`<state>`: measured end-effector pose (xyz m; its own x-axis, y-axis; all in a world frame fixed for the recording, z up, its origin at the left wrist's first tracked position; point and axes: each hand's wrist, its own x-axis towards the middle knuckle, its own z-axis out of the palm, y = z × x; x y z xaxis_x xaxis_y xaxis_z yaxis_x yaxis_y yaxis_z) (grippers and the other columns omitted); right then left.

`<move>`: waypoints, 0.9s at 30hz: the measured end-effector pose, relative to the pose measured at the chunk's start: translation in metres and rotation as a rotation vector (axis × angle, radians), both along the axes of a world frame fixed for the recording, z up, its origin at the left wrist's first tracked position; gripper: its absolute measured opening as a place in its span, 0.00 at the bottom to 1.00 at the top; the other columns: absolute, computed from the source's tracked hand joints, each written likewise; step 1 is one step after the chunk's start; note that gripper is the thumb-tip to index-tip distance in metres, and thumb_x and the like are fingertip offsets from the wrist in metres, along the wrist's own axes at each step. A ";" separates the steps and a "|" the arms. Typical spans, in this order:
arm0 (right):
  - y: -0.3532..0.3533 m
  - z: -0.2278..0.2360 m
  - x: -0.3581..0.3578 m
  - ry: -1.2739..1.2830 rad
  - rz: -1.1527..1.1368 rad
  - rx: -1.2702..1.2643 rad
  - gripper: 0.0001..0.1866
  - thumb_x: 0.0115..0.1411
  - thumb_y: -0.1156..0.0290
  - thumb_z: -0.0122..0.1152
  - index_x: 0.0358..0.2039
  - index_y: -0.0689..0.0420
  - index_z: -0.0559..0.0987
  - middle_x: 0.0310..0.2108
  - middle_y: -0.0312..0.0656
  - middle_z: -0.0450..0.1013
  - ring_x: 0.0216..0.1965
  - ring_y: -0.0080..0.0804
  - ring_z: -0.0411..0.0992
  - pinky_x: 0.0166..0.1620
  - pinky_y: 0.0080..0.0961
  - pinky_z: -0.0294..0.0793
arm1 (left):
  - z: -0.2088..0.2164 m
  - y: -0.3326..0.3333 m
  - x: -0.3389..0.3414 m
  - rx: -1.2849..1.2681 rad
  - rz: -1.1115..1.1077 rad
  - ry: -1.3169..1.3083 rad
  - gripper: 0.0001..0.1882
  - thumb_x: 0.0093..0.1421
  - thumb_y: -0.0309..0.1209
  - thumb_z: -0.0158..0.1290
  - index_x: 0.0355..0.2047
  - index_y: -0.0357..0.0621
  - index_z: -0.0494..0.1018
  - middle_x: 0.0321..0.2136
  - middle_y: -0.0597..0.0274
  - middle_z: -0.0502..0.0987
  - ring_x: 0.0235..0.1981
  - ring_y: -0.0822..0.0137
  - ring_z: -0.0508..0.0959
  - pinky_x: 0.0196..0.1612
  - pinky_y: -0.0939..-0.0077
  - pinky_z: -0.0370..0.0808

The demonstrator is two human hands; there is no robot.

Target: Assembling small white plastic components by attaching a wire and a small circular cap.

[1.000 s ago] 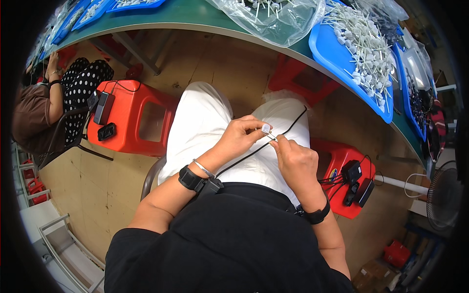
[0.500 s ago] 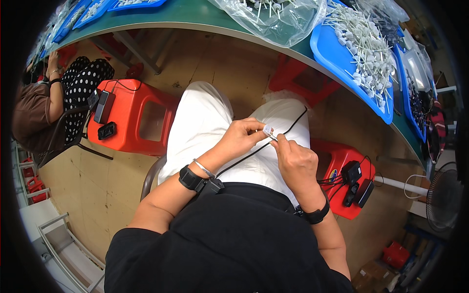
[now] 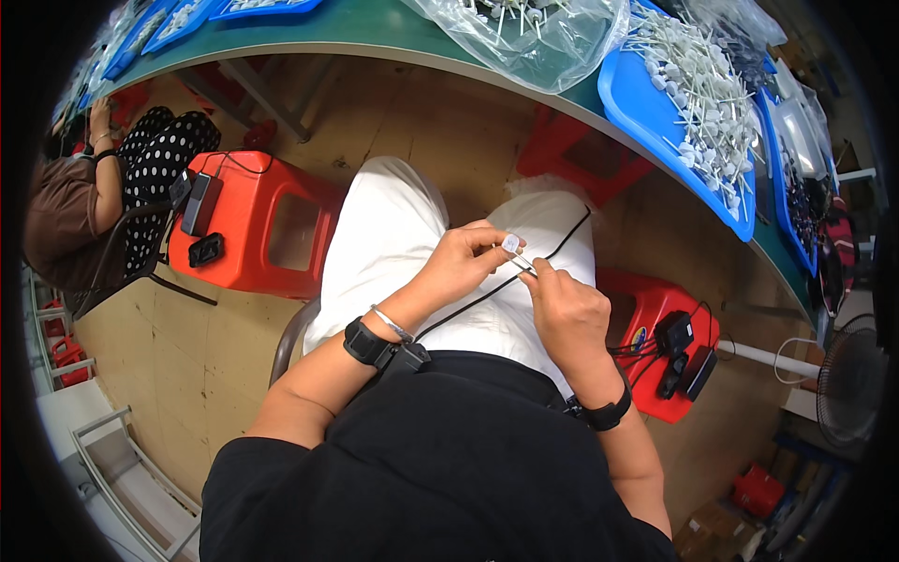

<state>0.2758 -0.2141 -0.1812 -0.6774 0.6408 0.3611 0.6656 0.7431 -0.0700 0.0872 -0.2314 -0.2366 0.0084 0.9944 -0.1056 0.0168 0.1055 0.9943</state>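
Above my lap, my left hand (image 3: 464,258) pinches a small white piece (image 3: 510,244) with a flat, rounded head and a thin stem. Its head shows at the fingertips of that hand. My right hand (image 3: 568,304) is closed just to the right, thumb and fingertips at the far end of the stem. Whether the stem is part of the piece or a separate thin rod is too small to tell. A black cord (image 3: 468,305) runs across my white trousers beneath both hands.
A blue tray (image 3: 623,89) of similar white stemmed pieces and a clear plastic bag (image 3: 562,61) lie on the green table (image 3: 365,30). Red stools (image 3: 239,248) with black devices stand on both sides. A seated person (image 3: 70,206) is at left, a fan (image 3: 850,379) at right.
The white piece has turned slightly between my fingers, so its head faces up more and more of the stem shows. Both hands have stayed nearly in place.
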 end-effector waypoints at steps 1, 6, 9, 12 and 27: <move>0.000 0.001 0.001 0.038 -0.025 -0.043 0.11 0.60 0.65 0.65 0.39 0.58 0.81 0.17 0.39 0.70 0.15 0.34 0.69 0.20 0.29 0.67 | 0.001 0.000 0.000 0.014 0.001 -0.026 0.11 0.67 0.34 0.57 0.44 0.42 0.82 0.30 0.69 0.72 0.26 0.80 0.70 0.29 0.83 0.69; -0.001 0.003 0.002 0.216 -0.057 -0.242 0.11 0.63 0.63 0.63 0.34 0.57 0.80 0.17 0.41 0.74 0.15 0.38 0.72 0.19 0.32 0.68 | 0.002 -0.001 -0.001 0.058 0.021 0.040 0.11 0.67 0.35 0.56 0.44 0.43 0.82 0.30 0.69 0.72 0.27 0.79 0.70 0.30 0.82 0.69; -0.002 0.008 0.001 0.182 -0.072 -0.351 0.10 0.64 0.63 0.62 0.32 0.57 0.79 0.16 0.43 0.74 0.15 0.41 0.73 0.20 0.34 0.69 | 0.003 -0.001 -0.001 0.089 0.034 0.089 0.11 0.67 0.34 0.56 0.44 0.44 0.82 0.30 0.68 0.72 0.27 0.78 0.70 0.30 0.82 0.69; -0.002 0.010 0.000 0.179 -0.076 -0.396 0.11 0.65 0.62 0.61 0.31 0.56 0.79 0.15 0.43 0.73 0.15 0.42 0.72 0.20 0.35 0.69 | 0.006 -0.001 0.000 0.133 0.050 0.148 0.10 0.67 0.33 0.56 0.44 0.44 0.82 0.29 0.68 0.73 0.27 0.77 0.70 0.31 0.80 0.68; -0.002 0.008 -0.001 0.214 -0.148 -0.525 0.15 0.66 0.61 0.60 0.26 0.58 0.79 0.13 0.48 0.70 0.15 0.49 0.71 0.20 0.39 0.69 | 0.007 -0.003 0.002 0.218 0.094 0.247 0.07 0.62 0.26 0.59 0.41 0.41 0.83 0.27 0.64 0.74 0.25 0.74 0.69 0.28 0.78 0.67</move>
